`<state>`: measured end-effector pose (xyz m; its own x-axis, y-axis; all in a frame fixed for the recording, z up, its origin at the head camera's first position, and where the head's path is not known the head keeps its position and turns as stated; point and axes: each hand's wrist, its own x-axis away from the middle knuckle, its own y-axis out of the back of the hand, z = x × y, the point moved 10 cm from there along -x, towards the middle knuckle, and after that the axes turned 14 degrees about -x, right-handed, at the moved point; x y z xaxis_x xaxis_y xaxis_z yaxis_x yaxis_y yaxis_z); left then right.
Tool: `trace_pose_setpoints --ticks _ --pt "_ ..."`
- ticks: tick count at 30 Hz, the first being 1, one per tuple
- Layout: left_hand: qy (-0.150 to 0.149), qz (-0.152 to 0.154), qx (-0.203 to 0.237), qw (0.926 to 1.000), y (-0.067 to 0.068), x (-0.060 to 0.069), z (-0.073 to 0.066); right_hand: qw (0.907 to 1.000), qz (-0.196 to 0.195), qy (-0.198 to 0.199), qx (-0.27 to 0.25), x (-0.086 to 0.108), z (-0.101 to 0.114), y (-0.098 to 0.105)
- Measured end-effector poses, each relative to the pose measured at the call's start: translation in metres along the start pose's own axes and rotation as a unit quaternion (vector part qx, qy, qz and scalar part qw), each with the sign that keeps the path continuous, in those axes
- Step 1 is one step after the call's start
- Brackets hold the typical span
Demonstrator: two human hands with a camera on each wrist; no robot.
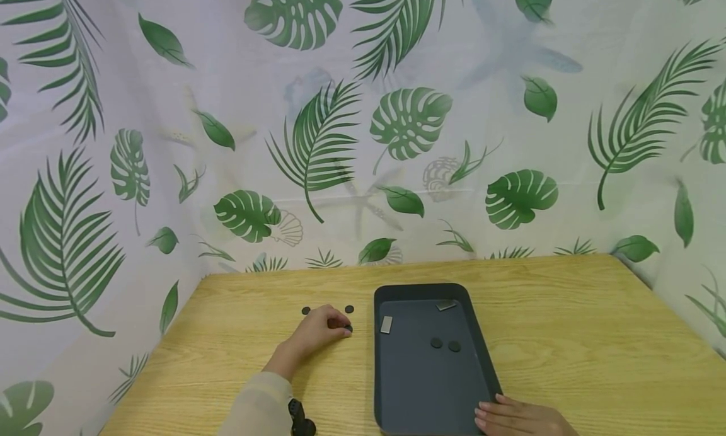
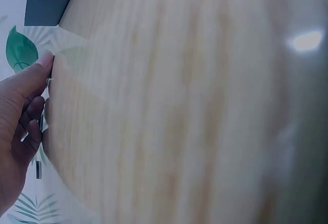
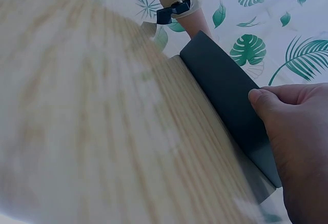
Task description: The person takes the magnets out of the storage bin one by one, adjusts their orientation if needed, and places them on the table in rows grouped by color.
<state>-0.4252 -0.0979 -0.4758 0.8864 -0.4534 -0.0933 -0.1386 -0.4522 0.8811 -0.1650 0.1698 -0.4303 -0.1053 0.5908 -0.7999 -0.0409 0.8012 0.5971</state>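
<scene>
Broadly, we see a white cloth [image 1: 454,222] printed with green leaves hanging behind a wooden table [image 1: 567,335]. On the table lies a dark rectangular tray [image 1: 425,385]. At its near right corner, the right hand [image 1: 524,418] grips the rim, thumb against the outer wall. Left of the tray, the left hand [image 1: 317,327] pinches a dark disc [image 1: 348,328] just above or on the table; we cannot tell which. Inside the tray, we find two small metallic rectangles [image 1: 386,324], one near the left wall, one near the far wall, and two round pieces [image 1: 436,343] side by side near the middle. Beyond the left hand, two loose discs [image 1: 349,309] lie apart on the table.
</scene>
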Motion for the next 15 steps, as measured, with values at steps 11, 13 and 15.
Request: trace_pose_setpoints --ticks 11,13,15 --pt "0.018 0.002 0.023 0.9996 0.005 -0.001 0.007 1.0 -0.003 -0.003 -0.006 0.0 0.0 0.0" --pt "0.021 -0.003 0.02 0.9996 0.009 -0.001 0.007 1.0 -0.003 -0.003 -0.005 0.0 -0.001 0.001" --pt "0.018 -0.013 0.019 0.9996 0.016 -0.002 0.005 1.0 -0.002 -0.003 -0.006 0.0 -0.001 0.001"
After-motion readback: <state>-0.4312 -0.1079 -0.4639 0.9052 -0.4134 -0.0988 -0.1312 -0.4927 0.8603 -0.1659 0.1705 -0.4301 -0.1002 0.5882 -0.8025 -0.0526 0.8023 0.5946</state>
